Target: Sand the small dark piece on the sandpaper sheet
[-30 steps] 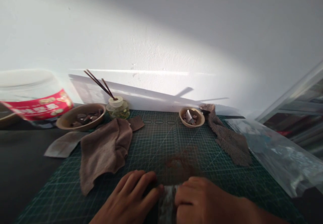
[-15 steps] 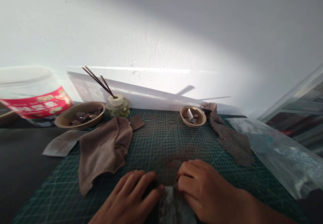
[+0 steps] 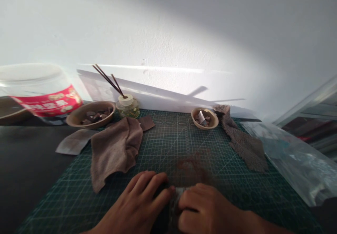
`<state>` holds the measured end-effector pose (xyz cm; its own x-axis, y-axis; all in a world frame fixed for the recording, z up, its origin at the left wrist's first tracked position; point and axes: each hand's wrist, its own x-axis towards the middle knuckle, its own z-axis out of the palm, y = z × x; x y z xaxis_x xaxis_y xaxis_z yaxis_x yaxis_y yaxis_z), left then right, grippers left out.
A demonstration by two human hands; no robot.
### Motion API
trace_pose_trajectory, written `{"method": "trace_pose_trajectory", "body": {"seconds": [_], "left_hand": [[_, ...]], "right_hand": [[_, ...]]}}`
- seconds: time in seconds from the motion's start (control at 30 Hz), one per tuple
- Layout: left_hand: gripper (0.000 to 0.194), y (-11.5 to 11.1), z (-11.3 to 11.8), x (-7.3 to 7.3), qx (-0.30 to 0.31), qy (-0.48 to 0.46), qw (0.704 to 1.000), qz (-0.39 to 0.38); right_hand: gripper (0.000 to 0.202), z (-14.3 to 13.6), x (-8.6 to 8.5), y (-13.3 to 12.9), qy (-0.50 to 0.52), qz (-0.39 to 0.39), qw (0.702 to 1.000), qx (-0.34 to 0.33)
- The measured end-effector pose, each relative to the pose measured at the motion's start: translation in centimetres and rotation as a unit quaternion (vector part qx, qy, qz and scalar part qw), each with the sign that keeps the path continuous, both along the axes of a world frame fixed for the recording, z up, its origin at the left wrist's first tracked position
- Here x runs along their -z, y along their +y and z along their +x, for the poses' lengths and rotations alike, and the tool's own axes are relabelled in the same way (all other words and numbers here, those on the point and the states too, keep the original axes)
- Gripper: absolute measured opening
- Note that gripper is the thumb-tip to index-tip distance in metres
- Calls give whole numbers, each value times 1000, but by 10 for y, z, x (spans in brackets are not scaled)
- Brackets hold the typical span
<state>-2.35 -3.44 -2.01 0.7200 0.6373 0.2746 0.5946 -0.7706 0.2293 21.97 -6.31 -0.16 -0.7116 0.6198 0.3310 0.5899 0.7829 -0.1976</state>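
On the green cutting mat (image 3: 163, 146) at the bottom centre lies a pale greyish strip (image 3: 180, 192), mostly covered by my hands. My left hand (image 3: 142, 199) rests at its left side, fingers bent, with the thumb tip against the strip's edge. Above the strip's right part, my right hand (image 3: 202, 206) is closed, its fingers curled round something small and dark that I cannot make out. A reddish-brown smear (image 3: 192, 165) marks the mat just beyond the hands.
A brown cloth (image 3: 116, 153), a bowl of brown pieces (image 3: 72, 118) and a reed diffuser (image 3: 127, 107) stand left. Toward the back right are a small bowl (image 3: 194, 121), a grey fuzzy cloth (image 3: 244, 146) and clear plastic (image 3: 295, 160). A red-labelled jar (image 3: 52, 102) is far left.
My right hand has moved down and left along the strip, covering more of it and uncovering the smear. My left hand stays beside the strip. The whole view has shifted slightly.
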Motion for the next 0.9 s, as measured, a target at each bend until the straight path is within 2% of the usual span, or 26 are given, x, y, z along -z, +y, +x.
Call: {"method": "trace_pose_trajectory", "body": {"seconds": [0.03, 0.13, 0.2, 0.3, 0.43, 0.53, 0.6, 0.7, 0.77, 0.9], "left_hand": [[57, 0, -1, -1, 5, 5, 1000, -5], [58, 3, -3, -8, 34, 29, 998, -36], [57, 5, -3, -14, 43, 44, 996, -59], [52, 4, -1, -23, 37, 53, 994, -91], [50, 2, 4, -30, 26, 49, 991, -125], [50, 1, 5, -31, 27, 42, 988, -143], [51, 0, 5, -30, 33, 41, 987, -151], [52, 1, 4, -27, 38, 40, 987, -150], [52, 1, 4, -27, 37, 39, 987, -150], [52, 2, 4, -28, 41, 50, 985, -159]], "right_hand": [[17, -2, 2, 0, 4, 17, 1000, 7], [10, -2, -2, -1, -12, -69, 993, 93], [11, -1, -9, -2, -13, -111, 990, 86], [10, -1, -12, -4, 1, -100, 994, 47], [12, 4, -9, 0, 6, -101, 989, 113], [11, 5, -8, -1, 6, -138, 988, 72], [10, 2, -7, -2, 9, -132, 990, 39], [11, 0, -10, -1, 9, -110, 991, 72], [11, 2, -14, 1, -8, -128, 988, 86], [10, 6, -18, 0, -23, -169, 985, 6]]}}
